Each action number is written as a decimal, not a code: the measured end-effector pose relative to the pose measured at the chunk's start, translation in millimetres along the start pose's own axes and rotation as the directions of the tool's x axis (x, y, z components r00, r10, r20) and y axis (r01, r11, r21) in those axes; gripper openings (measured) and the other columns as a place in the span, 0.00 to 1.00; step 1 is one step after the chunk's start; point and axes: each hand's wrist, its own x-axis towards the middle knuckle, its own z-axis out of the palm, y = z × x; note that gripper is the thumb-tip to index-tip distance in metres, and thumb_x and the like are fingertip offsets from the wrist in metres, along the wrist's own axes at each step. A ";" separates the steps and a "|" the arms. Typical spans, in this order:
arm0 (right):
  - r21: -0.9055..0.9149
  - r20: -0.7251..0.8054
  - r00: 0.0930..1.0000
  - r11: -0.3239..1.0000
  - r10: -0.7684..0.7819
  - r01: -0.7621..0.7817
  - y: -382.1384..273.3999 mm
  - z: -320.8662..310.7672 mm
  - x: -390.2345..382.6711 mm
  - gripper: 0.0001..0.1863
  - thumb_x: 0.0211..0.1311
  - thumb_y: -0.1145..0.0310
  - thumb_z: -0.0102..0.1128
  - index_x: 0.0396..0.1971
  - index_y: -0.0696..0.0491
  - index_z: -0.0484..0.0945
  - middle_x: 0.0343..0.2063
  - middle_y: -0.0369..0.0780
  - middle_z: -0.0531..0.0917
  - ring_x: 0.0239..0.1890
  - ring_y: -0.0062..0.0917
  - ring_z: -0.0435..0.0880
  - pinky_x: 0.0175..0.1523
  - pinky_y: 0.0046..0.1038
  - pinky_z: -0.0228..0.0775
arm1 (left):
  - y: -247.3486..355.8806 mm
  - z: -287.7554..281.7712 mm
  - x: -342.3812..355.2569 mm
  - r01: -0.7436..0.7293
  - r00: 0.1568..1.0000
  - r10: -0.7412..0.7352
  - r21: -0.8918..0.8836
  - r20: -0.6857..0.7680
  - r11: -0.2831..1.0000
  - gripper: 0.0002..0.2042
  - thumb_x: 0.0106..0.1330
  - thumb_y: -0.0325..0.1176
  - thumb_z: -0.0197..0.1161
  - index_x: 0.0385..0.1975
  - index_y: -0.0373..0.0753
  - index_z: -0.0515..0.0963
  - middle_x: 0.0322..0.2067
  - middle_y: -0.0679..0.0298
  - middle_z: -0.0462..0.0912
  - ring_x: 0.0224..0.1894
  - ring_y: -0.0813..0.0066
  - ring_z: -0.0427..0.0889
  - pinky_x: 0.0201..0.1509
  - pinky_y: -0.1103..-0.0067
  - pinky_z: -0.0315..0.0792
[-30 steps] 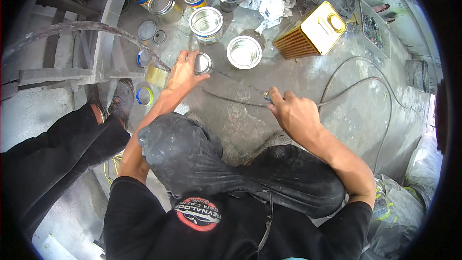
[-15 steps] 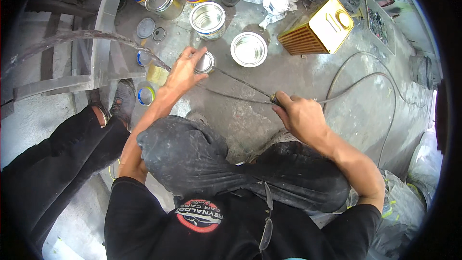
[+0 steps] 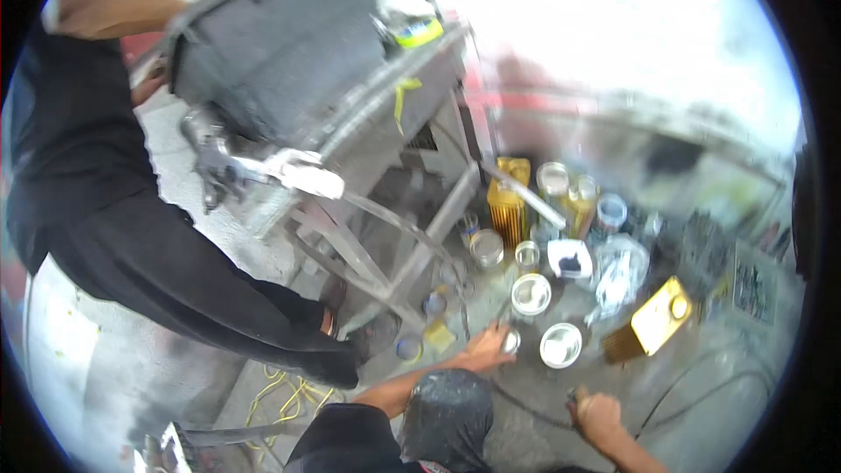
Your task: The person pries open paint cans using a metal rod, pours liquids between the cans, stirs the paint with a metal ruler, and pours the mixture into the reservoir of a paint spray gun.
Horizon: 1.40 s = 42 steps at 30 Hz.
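Hands show low in the frame: the left hand (image 3: 484, 350), fingers partly spread, is against the left side of a small can (image 3: 511, 342), while the right hand (image 3: 597, 416) is curled closed, too blurred to tell what it grips. Another person (image 3: 105, 171) in dark clothes leans along the left side. At upper centre, a work surface (image 3: 441, 49) carries a big grey tub (image 3: 280, 48). Tangled yellow cord (image 3: 293, 398) lies on the floor at lower left. Right of centre, a rectangular yellow tin (image 3: 661, 315) stands near crumpled clear plastic (image 3: 620, 273). Two open cans (image 3: 531, 295) (image 3: 561, 346) sit between the tin and the left hand, near a white tray (image 3: 569, 259) with something dark in it. Smallest is the small can, below centre, just beside the left hand.
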 end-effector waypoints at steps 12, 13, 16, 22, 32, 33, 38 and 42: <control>-0.168 -0.091 0.969 0.962 -0.231 0.213 2.7 -2.9 19.5 0.25 0.60 0.53 0.66 0.44 0.61 0.84 0.17 0.45 0.85 0.18 0.40 0.86 0.23 0.44 0.77 | -28.3 -7.9 12.1 -0.297 0.955 0.294 0.128 0.044 0.946 0.43 0.52 0.35 0.80 0.70 0.35 0.68 0.58 0.44 0.72 0.59 0.42 0.78 0.66 0.62 0.73; -0.163 -0.068 0.977 0.968 -0.204 0.191 2.4 -3.9 20.0 0.24 0.61 0.53 0.65 0.43 0.61 0.84 0.18 0.45 0.85 0.19 0.40 0.87 0.24 0.44 0.78 | -27.2 -7.0 12.1 -0.259 0.966 0.254 0.126 0.052 0.958 0.42 0.53 0.37 0.79 0.70 0.37 0.68 0.58 0.42 0.72 0.60 0.41 0.77 0.66 0.62 0.73; -0.184 -0.044 0.985 0.970 -0.167 0.157 8.8 15.5 22.2 0.23 0.63 0.52 0.64 0.42 0.59 0.85 0.19 0.47 0.86 0.20 0.40 0.87 0.24 0.44 0.78 | -26.7 -1.1 13.5 -0.231 0.973 0.227 0.114 0.050 0.966 0.41 0.55 0.40 0.78 0.71 0.37 0.69 0.59 0.40 0.72 0.60 0.40 0.76 0.66 0.61 0.72; 0.685 0.544 0.833 0.519 0.102 -0.511 21.1 -2.4 22.3 0.18 0.66 0.54 0.62 0.38 0.54 0.86 0.26 0.54 0.87 0.23 0.45 0.88 0.30 0.45 0.78 | -32.8 6.9 5.1 -0.189 0.980 0.192 0.078 -0.043 0.979 0.41 0.55 0.41 0.79 0.69 0.37 0.69 0.56 0.40 0.73 0.57 0.39 0.78 0.64 0.60 0.73; -0.097 0.136 0.991 0.995 -0.021 0.034 -10.8 -25.2 20.2 0.24 0.66 0.51 0.63 0.48 0.57 0.81 0.26 0.50 0.88 0.30 0.47 0.90 0.35 0.46 0.82 | -18.1 6.5 2.2 -0.089 0.986 0.100 0.086 -0.135 0.992 0.40 0.57 0.46 0.77 0.67 0.37 0.69 0.55 0.38 0.72 0.55 0.36 0.80 0.62 0.58 0.76; -0.101 0.136 0.990 0.994 -0.020 0.034 -12.5 -26.6 20.2 0.24 0.66 0.51 0.63 0.48 0.57 0.81 0.26 0.50 0.88 0.30 0.47 0.90 0.35 0.46 0.82 | -17.7 6.5 1.7 -0.087 0.988 0.099 0.102 -0.116 0.991 0.40 0.56 0.45 0.77 0.68 0.37 0.69 0.55 0.39 0.72 0.56 0.37 0.79 0.62 0.59 0.75; -0.198 0.117 0.988 0.973 -0.098 0.120 -18.5 -29.9 24.7 0.27 0.67 0.53 0.59 0.53 0.62 0.80 0.26 0.48 0.89 0.28 0.45 0.90 0.33 0.45 0.82 | -25.6 2.3 12.0 -0.224 0.968 0.232 0.095 -0.093 0.970 0.39 0.56 0.42 0.76 0.68 0.37 0.70 0.58 0.43 0.72 0.60 0.41 0.77 0.66 0.61 0.73; -0.179 0.095 0.988 0.974 -0.123 0.139 -17.2 -32.7 28.6 0.25 0.66 0.54 0.60 0.50 0.63 0.81 0.25 0.48 0.88 0.28 0.45 0.90 0.32 0.46 0.81 | -29.0 1.1 20.2 -0.258 0.966 0.255 0.107 0.042 0.960 0.39 0.56 0.37 0.77 0.69 0.38 0.70 0.62 0.47 0.71 0.62 0.43 0.75 0.69 0.61 0.70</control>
